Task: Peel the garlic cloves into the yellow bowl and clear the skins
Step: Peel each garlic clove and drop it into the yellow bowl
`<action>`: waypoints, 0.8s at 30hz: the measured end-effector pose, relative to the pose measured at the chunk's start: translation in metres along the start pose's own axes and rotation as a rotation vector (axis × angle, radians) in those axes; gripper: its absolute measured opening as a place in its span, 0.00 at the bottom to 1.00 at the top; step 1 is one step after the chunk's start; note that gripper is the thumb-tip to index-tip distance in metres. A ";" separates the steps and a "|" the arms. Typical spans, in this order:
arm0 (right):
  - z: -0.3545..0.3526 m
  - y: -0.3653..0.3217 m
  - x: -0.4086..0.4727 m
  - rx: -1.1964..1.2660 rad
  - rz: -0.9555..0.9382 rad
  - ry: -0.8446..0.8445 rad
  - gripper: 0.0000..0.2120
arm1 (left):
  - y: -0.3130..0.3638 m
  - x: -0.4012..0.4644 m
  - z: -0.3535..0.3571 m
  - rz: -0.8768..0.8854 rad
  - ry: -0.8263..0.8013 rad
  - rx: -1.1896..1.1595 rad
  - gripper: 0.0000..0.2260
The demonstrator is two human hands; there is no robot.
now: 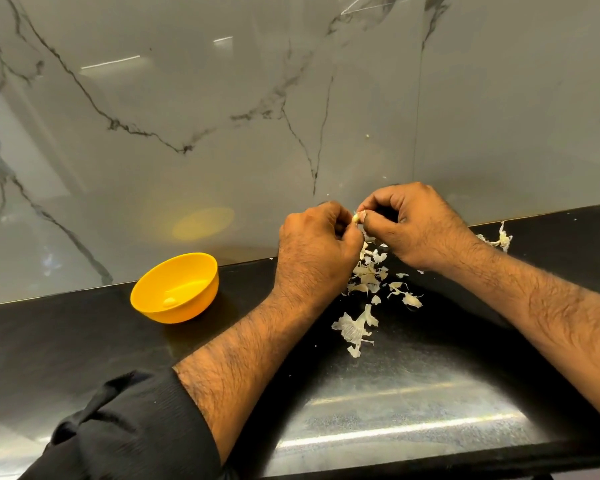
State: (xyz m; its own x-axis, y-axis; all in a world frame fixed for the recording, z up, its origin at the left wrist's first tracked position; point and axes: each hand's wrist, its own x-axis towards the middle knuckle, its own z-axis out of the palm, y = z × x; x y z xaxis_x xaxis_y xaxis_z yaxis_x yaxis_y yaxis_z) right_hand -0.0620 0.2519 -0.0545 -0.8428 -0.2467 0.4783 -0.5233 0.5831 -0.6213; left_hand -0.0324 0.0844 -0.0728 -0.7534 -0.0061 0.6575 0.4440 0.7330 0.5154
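A small garlic clove (356, 217) is held above the black counter, between both hands. My left hand (314, 249) grips it from the left with curled fingers, and my right hand (407, 225) pinches it from the right. A yellow bowl (191, 271) stands on the counter to the left of my hands, with one peeled clove (170, 301) in its bottom. Several loose white garlic skins (368, 278) lie scattered on the counter under and below my hands, with a larger piece (352, 329) nearer to me.
A grey marble-patterned wall (222, 116) rises right behind the black counter (395, 393). Another clump of skin (501, 239) lies at the wall's foot on the right. My rolled-up black sleeve (125, 427) fills the lower left.
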 end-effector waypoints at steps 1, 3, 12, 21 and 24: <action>-0.002 0.000 0.000 0.018 -0.002 -0.008 0.06 | -0.001 0.001 -0.001 -0.030 -0.020 -0.053 0.05; -0.005 0.000 -0.001 0.066 -0.004 -0.032 0.06 | -0.004 0.005 -0.003 -0.136 -0.097 -0.264 0.03; -0.011 0.007 0.003 0.244 0.012 -0.073 0.06 | -0.010 0.014 -0.018 -0.397 -0.282 -0.844 0.09; -0.017 0.008 0.004 0.268 0.015 -0.056 0.05 | -0.012 0.015 -0.020 -0.400 -0.316 -0.852 0.09; -0.018 0.006 0.003 0.249 -0.023 -0.073 0.05 | -0.013 0.014 -0.018 -0.379 -0.296 -0.800 0.08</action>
State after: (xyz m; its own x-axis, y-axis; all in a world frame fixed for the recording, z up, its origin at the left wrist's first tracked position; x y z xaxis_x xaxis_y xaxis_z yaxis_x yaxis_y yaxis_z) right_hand -0.0653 0.2681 -0.0458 -0.8325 -0.3182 0.4535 -0.5496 0.3707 -0.7487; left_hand -0.0405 0.0625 -0.0606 -0.9603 0.1051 0.2583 0.2626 0.0301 0.9644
